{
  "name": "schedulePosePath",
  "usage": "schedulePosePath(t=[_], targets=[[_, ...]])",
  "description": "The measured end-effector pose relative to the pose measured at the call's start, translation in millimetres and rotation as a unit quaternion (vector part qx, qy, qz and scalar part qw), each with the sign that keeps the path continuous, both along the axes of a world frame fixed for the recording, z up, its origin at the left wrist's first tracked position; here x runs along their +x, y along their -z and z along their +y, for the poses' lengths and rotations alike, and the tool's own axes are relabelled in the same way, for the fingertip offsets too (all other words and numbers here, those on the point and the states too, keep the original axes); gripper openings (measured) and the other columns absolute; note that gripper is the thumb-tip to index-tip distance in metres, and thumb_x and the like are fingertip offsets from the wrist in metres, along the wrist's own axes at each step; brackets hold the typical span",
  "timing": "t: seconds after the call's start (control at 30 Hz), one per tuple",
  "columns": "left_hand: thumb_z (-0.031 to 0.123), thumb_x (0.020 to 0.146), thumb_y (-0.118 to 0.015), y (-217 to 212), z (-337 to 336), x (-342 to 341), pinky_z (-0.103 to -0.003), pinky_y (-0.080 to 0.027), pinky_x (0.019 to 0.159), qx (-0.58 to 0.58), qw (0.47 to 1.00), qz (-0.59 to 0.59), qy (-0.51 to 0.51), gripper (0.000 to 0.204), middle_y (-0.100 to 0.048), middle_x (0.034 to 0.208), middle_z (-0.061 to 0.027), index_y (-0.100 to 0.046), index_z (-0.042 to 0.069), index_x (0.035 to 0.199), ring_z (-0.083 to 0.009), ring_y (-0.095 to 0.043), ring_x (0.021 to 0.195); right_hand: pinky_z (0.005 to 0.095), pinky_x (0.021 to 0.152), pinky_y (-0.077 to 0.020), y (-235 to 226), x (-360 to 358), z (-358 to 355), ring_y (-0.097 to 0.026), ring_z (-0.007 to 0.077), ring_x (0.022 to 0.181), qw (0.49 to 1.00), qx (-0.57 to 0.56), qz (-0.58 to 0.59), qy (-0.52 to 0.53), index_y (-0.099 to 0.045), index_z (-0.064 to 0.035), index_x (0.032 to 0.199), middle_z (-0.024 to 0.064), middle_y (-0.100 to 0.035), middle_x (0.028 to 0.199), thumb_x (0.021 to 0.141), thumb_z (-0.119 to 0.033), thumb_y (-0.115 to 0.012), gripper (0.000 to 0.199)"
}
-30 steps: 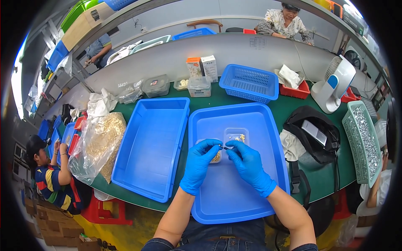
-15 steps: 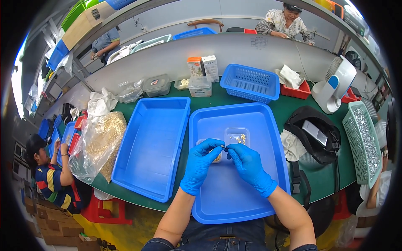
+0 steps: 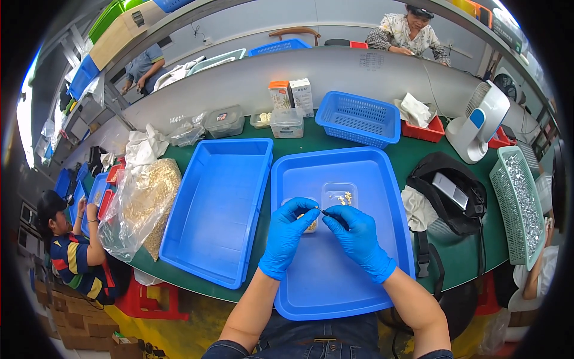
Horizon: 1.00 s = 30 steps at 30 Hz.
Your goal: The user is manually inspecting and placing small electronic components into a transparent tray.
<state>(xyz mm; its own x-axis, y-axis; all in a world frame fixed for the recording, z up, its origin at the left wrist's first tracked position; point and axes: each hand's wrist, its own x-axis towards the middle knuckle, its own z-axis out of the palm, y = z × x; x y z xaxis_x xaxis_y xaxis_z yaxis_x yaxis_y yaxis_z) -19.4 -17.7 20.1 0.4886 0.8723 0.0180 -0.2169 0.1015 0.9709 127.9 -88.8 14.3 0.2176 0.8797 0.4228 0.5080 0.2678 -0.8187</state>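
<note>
Two blue-gloved hands meet over the right-hand shallow blue plastic tray (image 3: 365, 173): left hand (image 3: 287, 236) and right hand (image 3: 359, 239), fingertips pinched together on a small thin dark part (image 3: 326, 212) between them. Just beyond sits a small clear plastic box (image 3: 339, 195) holding yellowish bits, inside the same tray. A second blue tray (image 3: 215, 209), bare inside, touches it on the left. Both rest on a green tabletop (image 3: 299, 131). Left: clear bag of pale pieces (image 3: 143, 203). Right: black bag (image 3: 448, 191), green mesh basket of metal parts (image 3: 520, 203). Far edge: blue perforated basket (image 3: 359, 119), white desk fan (image 3: 478, 122). Other people work beyond the grey partition and at both sides.
</note>
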Motion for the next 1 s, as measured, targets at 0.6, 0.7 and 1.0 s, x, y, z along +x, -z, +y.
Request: schedulePosePath(t=[0.6, 0.7, 1.0], targets=[[0.006, 0.085, -0.064, 4.1, 4.4, -2.9, -0.025, -0.047, 0.085, -0.048, 0.998, -0.032, 0.017, 0.012, -0.064, 0.094, -0.0034, -0.067, 0.005, 0.096, -0.0125, -0.059, 0.089, 0.0297, 0.058, -0.0508, -3.9, 1.9, -1.3, -0.066, 0.0197, 0.067, 0.990, -0.107, 0.037, -0.083, -0.064, -0.0077, 0.102, 0.0086, -0.066, 0.079, 0.090, -0.018, -0.059, 0.017], [0.006, 0.085, -0.064, 3.0, 2.5, -2.6, -0.026, -0.047, 0.085, -0.032, 0.999, -0.029, 0.017, 0.013, -0.064, 0.095, -0.0037, -0.067, 0.004, 0.097, -0.0127, -0.059, 0.090, 0.0258, 0.060, -0.0490, -3.9, -0.6, -1.8, -0.063, 0.0136, 0.066, 0.990, -0.109, 0.066, -0.054, -0.061, -0.0043, 0.106, 0.0063, -0.065, 0.074, 0.093, -0.015, -0.055, 0.018], [0.004, 0.084, -0.063, 0.0, 1.1, -4.0, -0.026, -0.045, 0.087, 0.021, 0.998, -0.033, 0.051, 0.014, -0.063, 0.096, -0.0032, -0.068, 0.004, 0.098, -0.0136, -0.059, 0.092, 0.0252, 0.059, -0.0488, 3.9, 3.2, 0.3, -0.060, 0.0124, 0.065, 0.996, -0.054, 0.039, -0.059, -0.060, -0.0029, 0.101, 0.0056, -0.064, 0.077, 0.096, -0.018, -0.050, 0.019]])
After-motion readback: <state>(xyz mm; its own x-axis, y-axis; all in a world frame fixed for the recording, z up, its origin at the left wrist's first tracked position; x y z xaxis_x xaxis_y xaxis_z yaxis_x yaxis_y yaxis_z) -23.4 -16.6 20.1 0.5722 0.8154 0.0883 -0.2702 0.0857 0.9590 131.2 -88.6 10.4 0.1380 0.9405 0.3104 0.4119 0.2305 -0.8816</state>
